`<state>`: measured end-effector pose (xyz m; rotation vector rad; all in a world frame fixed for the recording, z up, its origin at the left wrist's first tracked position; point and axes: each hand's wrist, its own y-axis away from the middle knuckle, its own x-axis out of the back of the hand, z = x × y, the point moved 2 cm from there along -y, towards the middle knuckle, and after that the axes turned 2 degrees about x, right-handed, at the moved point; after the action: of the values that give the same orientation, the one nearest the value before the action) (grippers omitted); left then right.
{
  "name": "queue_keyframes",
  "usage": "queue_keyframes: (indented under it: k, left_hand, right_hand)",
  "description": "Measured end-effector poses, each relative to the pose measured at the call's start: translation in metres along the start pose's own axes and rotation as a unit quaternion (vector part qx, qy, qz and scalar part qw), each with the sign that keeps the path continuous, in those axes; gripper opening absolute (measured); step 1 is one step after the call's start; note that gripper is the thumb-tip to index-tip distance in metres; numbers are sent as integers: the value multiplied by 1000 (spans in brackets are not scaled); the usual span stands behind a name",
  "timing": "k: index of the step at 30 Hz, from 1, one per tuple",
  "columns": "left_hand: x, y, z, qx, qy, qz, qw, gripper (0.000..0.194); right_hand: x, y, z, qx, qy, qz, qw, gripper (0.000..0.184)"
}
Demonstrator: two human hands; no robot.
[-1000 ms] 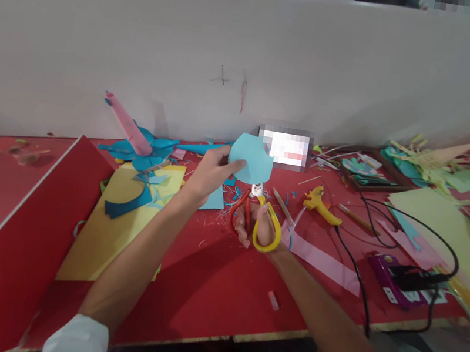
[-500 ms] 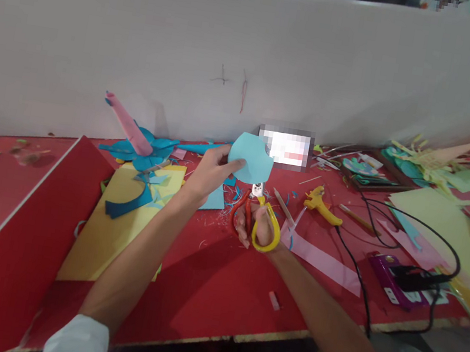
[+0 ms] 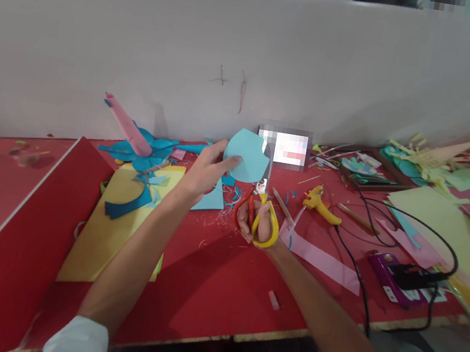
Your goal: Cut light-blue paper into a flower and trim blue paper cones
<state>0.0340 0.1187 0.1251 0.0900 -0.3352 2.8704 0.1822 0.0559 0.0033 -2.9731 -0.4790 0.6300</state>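
Small, slow turns of the pale-blue, rounded paper piece (image 3: 246,157) looked the best way to a smooth cut! Above the red tabletop (image 3: 208,291), the left hand (image 3: 206,170) pinched it, thumb uppermost; below its right edge, the right hand (image 3: 263,221) curled its fingers around the red-and-yellow-handled metal scissors (image 3: 261,187), forearm slanting inward.

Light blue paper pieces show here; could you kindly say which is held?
The rounded piece, pinched in the left hand; others, like the cornered piece on the table, lie unheld.
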Motion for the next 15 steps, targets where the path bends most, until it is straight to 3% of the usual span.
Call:
queue_keyframes:
  k: [10,15]
  left_hand:
    - [19,-3,9,-31,-178,-91,979,18]
    - [15,-1,4,-33,-261,-144,954,22]
  right_hand:
    - [13,-1,2,67,49,90,992,51]
    - [13,-1,-1,69,89,83,990,52]
